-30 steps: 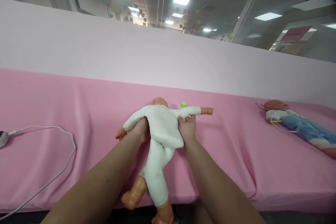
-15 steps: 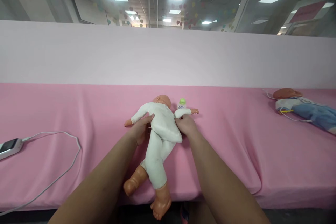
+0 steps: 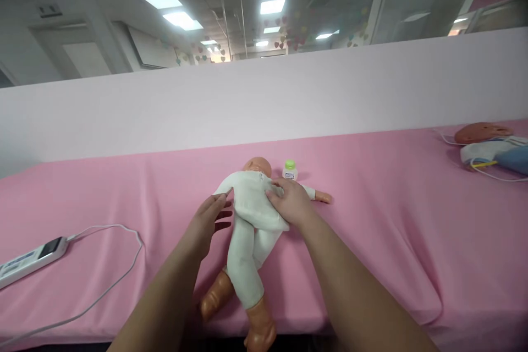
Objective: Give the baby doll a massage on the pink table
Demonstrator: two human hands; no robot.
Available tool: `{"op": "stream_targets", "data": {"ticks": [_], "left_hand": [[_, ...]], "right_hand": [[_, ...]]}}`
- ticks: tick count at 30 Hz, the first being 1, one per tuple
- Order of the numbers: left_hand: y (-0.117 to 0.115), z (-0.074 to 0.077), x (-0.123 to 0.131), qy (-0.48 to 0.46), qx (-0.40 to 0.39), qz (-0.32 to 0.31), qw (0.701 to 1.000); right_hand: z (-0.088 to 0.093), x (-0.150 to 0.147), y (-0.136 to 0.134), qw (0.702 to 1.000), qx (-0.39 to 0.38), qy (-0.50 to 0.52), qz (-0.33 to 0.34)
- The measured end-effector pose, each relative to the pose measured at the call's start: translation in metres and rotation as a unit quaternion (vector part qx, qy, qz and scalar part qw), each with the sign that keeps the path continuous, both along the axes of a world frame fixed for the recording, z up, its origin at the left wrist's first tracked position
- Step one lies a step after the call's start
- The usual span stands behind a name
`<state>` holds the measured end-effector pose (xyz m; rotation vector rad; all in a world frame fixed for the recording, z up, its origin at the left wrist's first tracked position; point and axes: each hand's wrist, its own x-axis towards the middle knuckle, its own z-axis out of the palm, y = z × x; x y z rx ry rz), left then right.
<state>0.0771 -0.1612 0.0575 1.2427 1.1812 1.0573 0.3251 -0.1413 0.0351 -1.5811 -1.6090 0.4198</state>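
Observation:
A baby doll (image 3: pixel 251 214) in a white suit lies face down on the pink-covered table (image 3: pixel 371 220), head away from me, bare feet over the near edge. My right hand (image 3: pixel 289 201) rests flat on the doll's back and right shoulder, fingers spread. My left hand (image 3: pixel 208 220) hovers just left of the doll's torso with fingers stretched out, covering the doll's left arm, holding nothing. A small white bottle with a green cap (image 3: pixel 290 169) stands just beyond the doll's right shoulder.
A second doll (image 3: pixel 490 146) in blue clothes with a white cord lies at the far right. A white device (image 3: pixel 31 257) with a grey cable (image 3: pixel 115 280) lies at the left. A pale partition wall (image 3: pixel 247 99) runs behind the table.
My left hand has let go of the doll's side and opened beside it. My right hand has shifted from the doll's arm onto its back. The view has tilted.

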Motion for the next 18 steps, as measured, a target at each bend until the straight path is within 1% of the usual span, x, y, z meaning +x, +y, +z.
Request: {"op": "stream_targets", "data": {"ticks": [2, 3, 5, 7, 8, 9, 12, 16, 18], "left_hand": [[-0.021, -0.004, -0.007, 0.062, 0.037, 0.018, 0.997], [-0.031, -0.007, -0.010, 0.091, 0.041, 0.015, 0.995], [-0.049, -0.011, -0.010, 0.121, 0.029, -0.030, 0.992], [-0.061, -0.013, -0.006, 0.117, 0.001, -0.081, 0.990], [-0.065, -0.014, -0.002, 0.113, -0.013, -0.093, 0.989], [-0.067, -0.015, 0.003, 0.109, -0.025, -0.092, 0.989], [-0.069, -0.017, 0.019, 0.073, -0.056, -0.061, 0.994], [-0.068, -0.025, 0.036, 0.017, -0.107, -0.030, 0.994], [-0.068, -0.029, 0.040, 0.019, -0.095, -0.042, 0.994]], "right_hand": [[-0.001, -0.004, 0.000, 0.999, 0.012, -0.018, 0.043], [-0.002, -0.006, 0.001, 0.998, -0.002, -0.024, 0.056], [-0.003, -0.010, 0.001, 0.996, -0.053, -0.040, 0.063], [-0.004, -0.014, 0.002, 0.992, -0.090, -0.068, 0.053], [-0.004, -0.017, 0.002, 0.991, -0.098, -0.083, 0.046], [-0.005, -0.019, 0.002, 0.990, -0.100, -0.094, 0.040], [-0.007, -0.024, 0.003, 0.990, -0.095, -0.100, 0.032], [-0.010, -0.021, 0.004, 0.993, -0.096, -0.059, 0.043], [-0.010, -0.018, 0.004, 0.993, -0.098, -0.029, 0.050]]}}
